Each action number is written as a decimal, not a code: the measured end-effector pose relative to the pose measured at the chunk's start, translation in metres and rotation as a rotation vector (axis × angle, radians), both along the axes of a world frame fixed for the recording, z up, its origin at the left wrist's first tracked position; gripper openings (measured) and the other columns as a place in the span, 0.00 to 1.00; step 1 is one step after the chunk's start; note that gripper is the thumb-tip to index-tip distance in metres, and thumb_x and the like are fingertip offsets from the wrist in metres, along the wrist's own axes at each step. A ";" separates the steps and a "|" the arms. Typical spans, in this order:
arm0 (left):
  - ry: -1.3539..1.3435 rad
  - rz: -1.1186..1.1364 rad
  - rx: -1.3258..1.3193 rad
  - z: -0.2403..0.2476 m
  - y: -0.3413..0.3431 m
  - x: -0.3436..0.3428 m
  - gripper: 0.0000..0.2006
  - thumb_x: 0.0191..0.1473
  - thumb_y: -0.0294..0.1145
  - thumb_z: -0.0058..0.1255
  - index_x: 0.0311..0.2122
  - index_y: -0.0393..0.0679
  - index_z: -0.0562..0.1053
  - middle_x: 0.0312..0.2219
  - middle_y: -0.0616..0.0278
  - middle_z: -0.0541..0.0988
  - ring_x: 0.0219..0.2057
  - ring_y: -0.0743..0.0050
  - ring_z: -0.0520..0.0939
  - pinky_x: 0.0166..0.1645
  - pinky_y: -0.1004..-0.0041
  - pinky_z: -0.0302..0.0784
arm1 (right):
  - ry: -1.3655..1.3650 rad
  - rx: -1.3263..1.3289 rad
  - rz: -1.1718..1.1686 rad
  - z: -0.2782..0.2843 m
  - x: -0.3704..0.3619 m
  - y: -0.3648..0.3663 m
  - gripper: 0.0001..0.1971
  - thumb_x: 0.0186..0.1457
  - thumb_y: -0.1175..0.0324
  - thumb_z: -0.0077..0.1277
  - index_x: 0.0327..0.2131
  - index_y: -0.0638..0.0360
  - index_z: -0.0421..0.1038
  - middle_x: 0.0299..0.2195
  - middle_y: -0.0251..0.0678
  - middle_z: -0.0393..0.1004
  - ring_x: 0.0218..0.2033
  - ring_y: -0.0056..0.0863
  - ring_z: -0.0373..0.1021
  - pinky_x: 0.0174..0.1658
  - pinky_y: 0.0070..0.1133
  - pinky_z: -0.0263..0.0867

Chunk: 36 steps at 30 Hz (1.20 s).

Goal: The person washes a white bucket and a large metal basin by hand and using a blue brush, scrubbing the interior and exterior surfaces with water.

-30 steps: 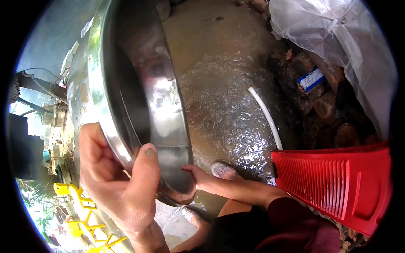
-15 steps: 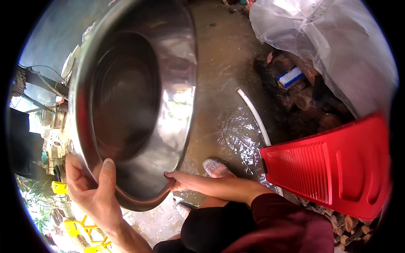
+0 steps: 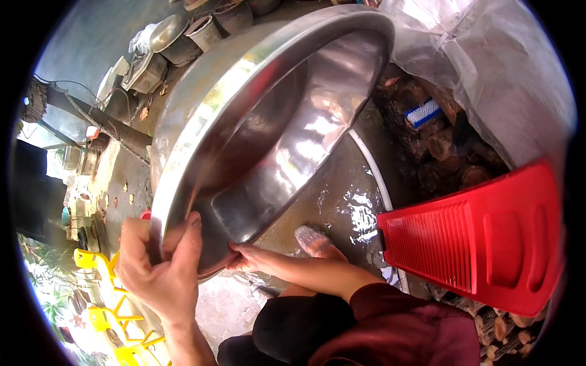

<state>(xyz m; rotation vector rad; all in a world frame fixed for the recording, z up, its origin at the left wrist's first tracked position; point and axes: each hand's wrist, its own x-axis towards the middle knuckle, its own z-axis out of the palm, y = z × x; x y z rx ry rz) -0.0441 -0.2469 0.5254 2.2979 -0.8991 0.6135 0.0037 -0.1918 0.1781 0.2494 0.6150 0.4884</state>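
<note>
A large round metal basin [image 3: 278, 165] is tilted on its edge in front of me, its hollow inside facing right and toward me. My left hand [image 3: 160, 256] is closed round the near left rim, thumb on the inner side and fingers outside. Lower down, my right hand [image 3: 245, 256] grips the near rim with its thumb over the edge, its other fingers partly hidden. The basin's outer wall shows at upper left. Past its right rim a white hose [image 3: 371, 163] lies on the wet ground.
A red washboard [image 3: 470, 241] stands at my right, above stacked firewood [image 3: 503, 329]. A scrub brush [image 3: 422, 113] rests on logs beside a big clear plastic bag [image 3: 488, 73]. Yellow chairs [image 3: 113, 314] are at lower left; pots [image 3: 204, 33] line the far wall.
The basin has turned and leaned over to the right, so more of its outer wall shows. My left hand has moved right with the rim; my right hand has shifted slightly left.
</note>
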 end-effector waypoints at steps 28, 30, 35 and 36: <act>-0.069 0.073 -0.093 -0.045 0.059 0.025 0.10 0.38 0.33 0.54 0.23 0.43 0.65 0.16 0.56 0.72 0.20 0.53 0.76 0.24 0.62 0.70 | 0.190 -1.311 -0.124 -0.021 -0.227 -0.170 0.09 0.51 0.72 0.48 0.37 0.57 0.66 0.28 0.36 0.71 0.22 0.24 0.70 0.23 0.20 0.69; -0.080 0.083 -0.079 -0.048 0.064 0.024 0.11 0.39 0.34 0.55 0.23 0.43 0.65 0.16 0.56 0.73 0.19 0.54 0.76 0.25 0.63 0.70 | 0.136 -1.346 -0.097 -0.016 -0.225 -0.167 0.09 0.51 0.72 0.48 0.38 0.58 0.66 0.29 0.37 0.71 0.22 0.24 0.70 0.24 0.20 0.69; -0.100 0.051 -0.083 -0.051 0.064 0.019 0.11 0.39 0.35 0.55 0.23 0.42 0.66 0.17 0.56 0.74 0.20 0.54 0.76 0.25 0.63 0.70 | 0.045 -1.378 -0.064 -0.012 -0.218 -0.157 0.10 0.51 0.72 0.48 0.38 0.58 0.66 0.28 0.36 0.72 0.23 0.24 0.71 0.24 0.20 0.69; -0.092 0.048 -0.072 -0.050 0.062 0.016 0.11 0.39 0.34 0.55 0.24 0.42 0.66 0.17 0.56 0.74 0.20 0.54 0.76 0.25 0.63 0.70 | 0.048 -1.380 -0.066 -0.011 -0.217 -0.154 0.10 0.51 0.72 0.48 0.39 0.58 0.66 0.28 0.36 0.72 0.23 0.24 0.71 0.24 0.20 0.69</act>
